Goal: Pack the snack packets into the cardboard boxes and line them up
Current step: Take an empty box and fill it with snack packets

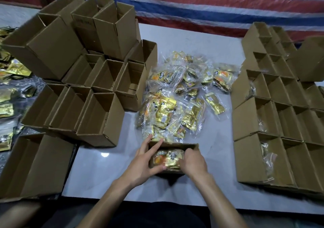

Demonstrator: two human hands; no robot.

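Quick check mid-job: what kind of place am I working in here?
Probably a makeshift hand-packing station, not a factory line: empty cardboard boxes stacked left, rows of boxes lined up right, a loose pile of snack packets on a white table, striped tarp behind.

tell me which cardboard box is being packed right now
The small cardboard box nearest the person: the left hand and right hand are on it, a gold snack packet inside. The other boxes stand untouched to either side.
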